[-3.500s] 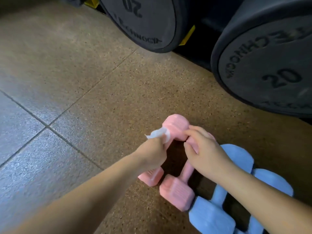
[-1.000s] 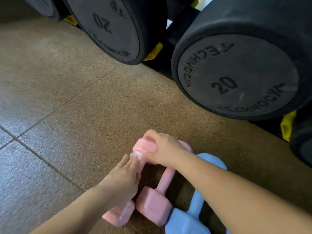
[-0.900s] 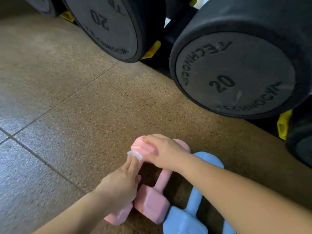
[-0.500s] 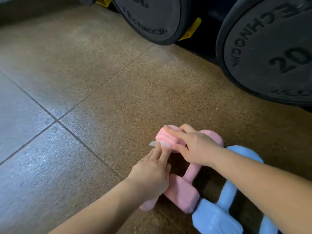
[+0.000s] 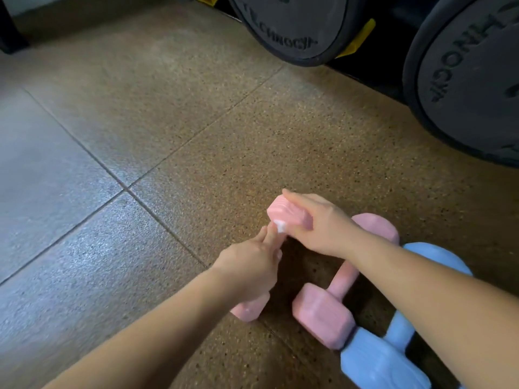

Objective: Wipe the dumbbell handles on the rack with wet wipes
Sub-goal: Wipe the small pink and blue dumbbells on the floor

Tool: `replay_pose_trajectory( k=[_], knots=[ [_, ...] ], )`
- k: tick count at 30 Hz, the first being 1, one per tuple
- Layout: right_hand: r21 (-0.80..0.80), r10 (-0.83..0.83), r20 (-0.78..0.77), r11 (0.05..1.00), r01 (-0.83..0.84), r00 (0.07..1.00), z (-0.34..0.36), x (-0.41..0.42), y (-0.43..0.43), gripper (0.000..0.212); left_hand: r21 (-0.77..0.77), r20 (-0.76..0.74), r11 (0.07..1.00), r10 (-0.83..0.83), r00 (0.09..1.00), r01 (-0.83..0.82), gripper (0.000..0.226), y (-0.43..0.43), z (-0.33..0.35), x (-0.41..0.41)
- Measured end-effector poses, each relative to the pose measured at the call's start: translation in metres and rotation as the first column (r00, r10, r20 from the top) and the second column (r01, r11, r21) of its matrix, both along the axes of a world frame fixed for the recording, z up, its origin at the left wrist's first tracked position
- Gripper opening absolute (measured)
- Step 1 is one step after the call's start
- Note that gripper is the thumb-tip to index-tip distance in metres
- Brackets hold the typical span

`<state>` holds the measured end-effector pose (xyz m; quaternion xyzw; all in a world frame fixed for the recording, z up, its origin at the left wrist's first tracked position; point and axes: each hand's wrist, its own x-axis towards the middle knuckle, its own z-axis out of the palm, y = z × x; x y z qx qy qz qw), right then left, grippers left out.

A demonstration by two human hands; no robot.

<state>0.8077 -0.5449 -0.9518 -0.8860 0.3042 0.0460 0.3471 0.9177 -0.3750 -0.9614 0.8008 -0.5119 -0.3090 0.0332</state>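
From the head camera, you are working low on the floor (image 5: 168, 136), not at a rack. Your right hand (image 5: 323, 228) is clenching its grip round the upper head of the tilted pink dumbbell (image 5: 282, 212), lifting that end while the lower head is resting on the floor beneath your left wrist. Your left hand (image 5: 252, 265) is pinching a small folded wet wipe (image 5: 280, 226) at its fingertips and pressing it just under the raised head. The handle itself is hidden behind your left hand.

To do this stroke well, I judge that you are needing to:
- keep the right grip firm, since a tilted dumbbell could roll
- wrap the wipe round the handle rather than dabbing one face
- draw it down the full length, then turn the dumbbell

A second pink dumbbell (image 5: 323, 313) is lying just beside it, with blue dumbbells (image 5: 379, 363) touching that one at the right.

Two large black dumbbell heads (image 5: 471, 80) are showing raised lettering, upside down and cropped. It is reading as part of "TECHNOGYM". No number is legible.
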Motion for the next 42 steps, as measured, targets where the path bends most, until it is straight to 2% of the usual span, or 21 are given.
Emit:
replay_pose_trajectory(
  k=[2,6,10,11,14,15,18,20,22,24,27,33,36,38,42],
  knots=[
    [0.031,0.073,-0.077,0.997,-0.071,0.994,0.003,-0.001,0.000,0.080,-0.010,0.013,1.000,-0.025,1.000,0.025,0.063,0.009,0.001,0.003],
    [-0.029,0.097,-0.196,0.994,-0.104,0.976,0.010,-0.006,0.000,0.085,0.001,0.108,0.996,-0.086,0.990,0.086,0.060,0.031,0.013,-0.016],
    [-0.134,0.169,-0.402,0.961,-0.240,0.900,0.023,0.002,0.002,0.091,0.005,0.211,0.988,-0.153,0.966,0.155,0.065,0.052,0.020,-0.028],
    [-0.145,0.173,-0.453,0.954,-0.263,0.874,0.028,0.005,0.002,0.092,-0.043,0.248,0.986,-0.145,0.958,0.161,0.065,0.051,0.018,-0.030],
    [-0.175,0.101,-0.520,0.959,-0.221,0.848,0.041,0.010,-0.004,0.091,0.003,0.174,0.982,-0.186,0.967,0.189,0.062,0.024,0.016,-0.033],
    [-0.210,0.054,-0.498,0.961,-0.181,0.865,0.043,0.009,-0.007,0.083,-0.009,0.152,0.982,-0.183,0.971,0.187,0.060,0.011,0.014,-0.030],
    [-0.318,-0.021,-0.318,0.944,-0.086,0.948,0.038,-0.005,-0.014,0.039,-0.020,0.116,0.991,-0.128,0.985,0.131,0.058,-0.013,0.013,-0.013],
    [-0.283,-0.029,-0.172,0.959,-0.021,0.985,0.031,-0.017,-0.018,0.030,-0.059,0.090,0.986,-0.150,0.985,0.156,0.050,-0.008,0.015,-0.007],
    [-0.217,-0.015,-0.156,0.976,-0.019,0.988,0.029,-0.024,-0.020,0.035,-0.166,0.108,0.962,-0.201,0.974,0.217,0.039,0.010,0.014,-0.010],
    [-0.176,0.005,-0.181,0.984,-0.038,0.984,0.027,-0.028,-0.022,0.046,-0.232,0.139,0.930,-0.257,0.956,0.284,0.046,0.025,0.011,-0.018],
    [-0.141,-0.020,-0.108,0.990,0.004,0.994,0.021,-0.027,-0.022,0.050,-0.243,0.179,0.927,-0.248,0.952,0.287,0.057,0.023,0.003,-0.027],
    [-0.138,-0.043,-0.001,0.990,0.042,0.999,0.009,-0.032,-0.024,0.046,-0.087,0.061,0.969,-0.227,0.972,0.232,0.066,-0.026,0.012,-0.020],
    [-0.095,0.015,0.007,0.995,-0.015,1.000,0.004,-0.038,-0.032,0.049,0.006,0.215,0.946,-0.319,0.923,0.325,0.068,0.001,0.021,-0.041],
    [-0.086,0.058,-0.045,0.994,-0.062,0.997,0.002,-0.044,-0.035,0.057,0.096,0.297,0.916,-0.399,0.868,0.389,0.073,0.019,0.024,-0.052],
    [-0.154,0.075,-0.200,0.982,-0.107,0.977,0.004,-0.044,-0.032,0.068,0.074,0.279,0.942,-0.334,0.900,0.327,0.074,0.002,0.015,-0.049]
  ],
)
